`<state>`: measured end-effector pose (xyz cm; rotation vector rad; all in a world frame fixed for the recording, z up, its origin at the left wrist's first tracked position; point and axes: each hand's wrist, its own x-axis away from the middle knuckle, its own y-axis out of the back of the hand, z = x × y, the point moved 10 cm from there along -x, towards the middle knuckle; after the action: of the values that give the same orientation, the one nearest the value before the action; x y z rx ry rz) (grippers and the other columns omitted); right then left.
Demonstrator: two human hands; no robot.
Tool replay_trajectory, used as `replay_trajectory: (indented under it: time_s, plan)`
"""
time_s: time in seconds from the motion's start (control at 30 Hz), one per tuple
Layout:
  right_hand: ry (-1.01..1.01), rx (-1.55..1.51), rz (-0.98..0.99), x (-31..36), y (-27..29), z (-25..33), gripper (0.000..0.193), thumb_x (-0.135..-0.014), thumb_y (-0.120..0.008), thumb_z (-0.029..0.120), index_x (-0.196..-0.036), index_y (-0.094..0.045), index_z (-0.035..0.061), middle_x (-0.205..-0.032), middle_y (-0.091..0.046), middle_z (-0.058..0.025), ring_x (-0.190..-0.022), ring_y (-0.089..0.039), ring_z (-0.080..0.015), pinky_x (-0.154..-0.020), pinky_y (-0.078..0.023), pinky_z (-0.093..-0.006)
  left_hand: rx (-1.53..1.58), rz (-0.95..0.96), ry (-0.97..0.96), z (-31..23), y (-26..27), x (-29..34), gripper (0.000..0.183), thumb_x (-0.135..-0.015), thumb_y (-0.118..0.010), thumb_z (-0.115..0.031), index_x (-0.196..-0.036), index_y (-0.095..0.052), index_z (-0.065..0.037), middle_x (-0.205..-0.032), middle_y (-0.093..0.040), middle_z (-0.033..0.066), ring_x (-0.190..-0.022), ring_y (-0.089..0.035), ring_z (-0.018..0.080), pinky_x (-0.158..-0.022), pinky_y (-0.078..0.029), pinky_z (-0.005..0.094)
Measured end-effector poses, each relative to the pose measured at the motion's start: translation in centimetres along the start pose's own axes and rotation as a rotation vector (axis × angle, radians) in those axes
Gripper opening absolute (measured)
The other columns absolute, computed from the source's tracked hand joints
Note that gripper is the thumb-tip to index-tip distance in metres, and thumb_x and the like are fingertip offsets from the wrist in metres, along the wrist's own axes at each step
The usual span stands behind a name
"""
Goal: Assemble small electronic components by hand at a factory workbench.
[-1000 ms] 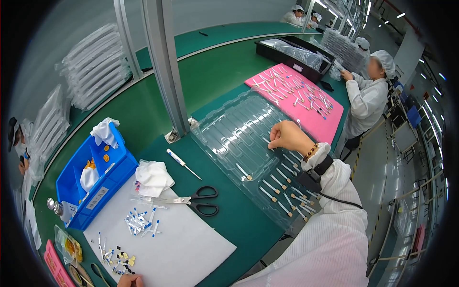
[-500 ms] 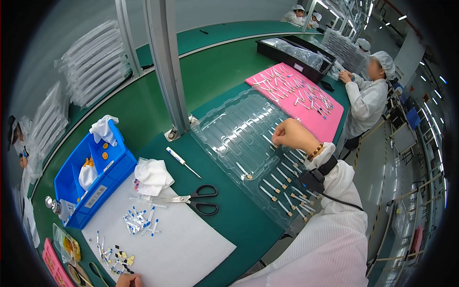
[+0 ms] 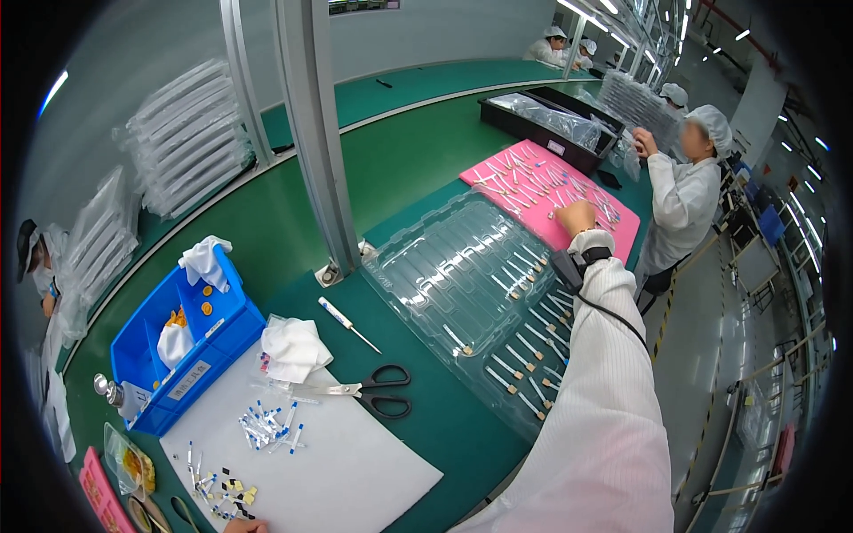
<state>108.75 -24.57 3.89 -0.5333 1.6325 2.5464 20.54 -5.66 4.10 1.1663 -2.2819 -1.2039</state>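
Note:
My right hand (image 3: pixel 576 217) is stretched out over the near part of a pink mat (image 3: pixel 626 233) strewn with thin white strips (image 3: pixel 518 182). Its fingers are curled downward; whatever lies between them is hidden. Below my right forearm spreads a clear plastic tray (image 3: pixel 426 253) with moulded slots. Strips with tan ends (image 3: pixel 503 379) lie in rows along its right and near side. My left hand (image 3: pixel 244 526) barely shows at the lower edge, next to small black and yellow pieces (image 3: pixel 233 487) on a white sheet (image 3: pixel 355 471); its fingers are mostly cut off.
Black-handled scissors (image 3: pixel 386 391), a white screwdriver-like tool (image 3: pixel 348 324) and a white cloth (image 3: pixel 295 348) lie left of the tray. Further left stands a blue divided bin (image 3: pixel 213 342). A metal post (image 3: pixel 315 133) rises behind. A co-worker (image 3: pixel 689 191) stands beyond the mat near a black crate (image 3: pixel 555 147).
My right hand has moved from above the clear tray, away and to the right, onto the pink mat. The left hand has slipped lower in the picture. The co-worker's hands have risen.

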Motion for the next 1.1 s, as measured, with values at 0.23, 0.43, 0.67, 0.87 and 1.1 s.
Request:
replay_trajectory:
  time_s: [0.23, 0.43, 0.67, 0.87, 1.1]
  plan:
    - [-0.096, -0.014, 0.124, -1.6, -2.6, -0.3, 0.036, -0.070, -0.082, 0.031, -0.089, -0.077, -0.0004, -0.096, -0.074, -0.0222, -0.091, -0.073, -0.0366, -0.084, -0.058, -0.0422, 0.027, -0.046, -0.026, 0.0, 0.1, 0.2, 0.010, -0.097, -0.067, -0.011, -0.099, -0.068, -0.002, -0.079, -0.064, 0.0089, -0.062, -0.054, 0.0149, -0.057, -0.045, 0.0292]
    - [-0.093, -0.158, 0.321, -1.5, -4.4, -0.2, 0.033, -0.072, -0.078, 0.028, -0.091, -0.077, 0.0010, -0.098, -0.075, -0.0191, -0.088, -0.072, -0.0341, -0.077, -0.056, -0.0409, 0.021, -0.015, 0.011, 0.2, 0.0, 0.2, 0.009, -0.097, -0.067, -0.010, -0.098, -0.068, -0.001, -0.080, -0.065, 0.0097, -0.063, -0.056, 0.0155, -0.058, -0.045, 0.0295]
    - [0.271, -0.603, 0.804, 13.3, 2.3, 11.8, 0.016, -0.080, -0.077, 0.018, -0.088, -0.075, 0.0040, -0.078, -0.070, 0.0000, -0.070, -0.061, -0.0114, -0.062, -0.047, -0.0264, -0.026, 0.007, 0.074, -0.1, 0.1, 0.2, 0.010, -0.097, -0.067, -0.010, -0.093, -0.068, 0.000, -0.080, -0.066, 0.0123, -0.062, -0.058, 0.0180, -0.057, -0.046, 0.0298]
    - [0.475, -0.391, 0.984, 21.6, 2.0, 14.9, 0.015, -0.077, -0.079, 0.016, -0.083, -0.076, 0.0022, -0.074, -0.073, -0.0044, -0.071, -0.068, -0.0135, -0.068, -0.052, -0.0295, 0.021, -0.031, -0.009, -0.4, 0.2, 0.0, 0.009, -0.096, -0.068, -0.008, -0.095, -0.067, 0.001, -0.080, -0.068, 0.0131, -0.065, -0.061, 0.0169, -0.059, -0.049, 0.0298]
    - [0.556, -0.187, 0.884, 22.2, 1.6, 13.3, 0.017, -0.072, -0.082, 0.018, -0.080, -0.077, 0.0036, -0.073, -0.073, -0.0113, -0.070, -0.070, -0.0225, -0.069, -0.054, -0.0344, 0.030, -0.012, 0.039, 0.2, -0.1, 0.5, 0.007, -0.096, -0.067, -0.006, -0.096, -0.067, 0.001, -0.079, -0.067, 0.0119, -0.065, -0.060, 0.0159, -0.059, -0.048, 0.0292]
